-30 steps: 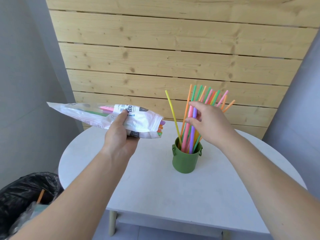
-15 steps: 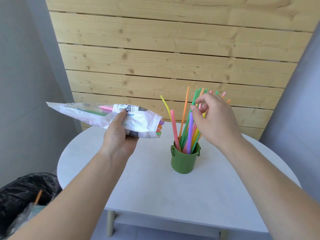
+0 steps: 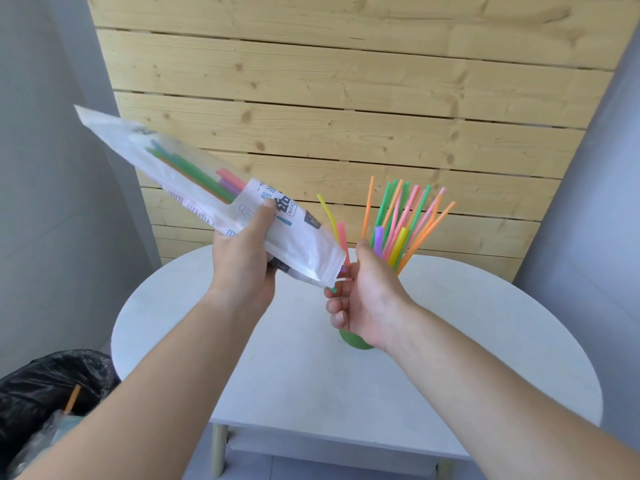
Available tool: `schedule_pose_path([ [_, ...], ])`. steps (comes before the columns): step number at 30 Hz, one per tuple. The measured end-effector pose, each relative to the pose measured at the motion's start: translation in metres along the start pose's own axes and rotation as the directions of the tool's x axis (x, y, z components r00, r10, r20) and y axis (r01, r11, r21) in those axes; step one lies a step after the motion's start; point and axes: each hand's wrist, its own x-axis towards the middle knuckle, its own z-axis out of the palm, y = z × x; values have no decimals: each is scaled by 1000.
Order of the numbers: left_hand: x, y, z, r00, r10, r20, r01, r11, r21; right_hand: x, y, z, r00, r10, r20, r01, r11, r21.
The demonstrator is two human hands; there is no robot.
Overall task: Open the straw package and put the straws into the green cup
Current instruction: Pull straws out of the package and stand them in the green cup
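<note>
Spillage looms: the left grip clasps the straw package, tilted mouth-down at the right grip, whose curled fingers may or may not hold anything; I cannot tell. Straws could slide past onto the desk, or that hand could topple the green cup right behind it.

Pale plank wall, grey side walls, round white table.

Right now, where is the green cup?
Head view, centre: the green cup stands on the white table, mostly hidden behind the right hand, below the straw package.
</note>
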Motion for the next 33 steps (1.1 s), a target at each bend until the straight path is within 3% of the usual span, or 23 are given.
schedule_pose_path([
  [6, -5, 4, 10, 990, 98, 102, -110, 988, 113, 5, 7, -1, 999, 46, -9, -45, 995, 92],
  [10, -2, -1, 6, 1000, 26, -6, -26, 999, 38, 7, 7, -3, 999, -25, -45, 29, 995, 93],
  [16, 10, -12, -10, 964, -225, -140, 199, 964, -173, 4, 3, -3, 955, -296, 7, 291, 932, -216],
  [25, 12, -16, -12, 940, -322, -116, 282, 921, -269, -2, -16, -17, 858, -490, 155, 466, 615, -636],
  [33, 18, -15, -16, 937, -330, -113, 283, 910, -303, -3, -31, -31, 815, -543, 201, 535, 574, -620],
])
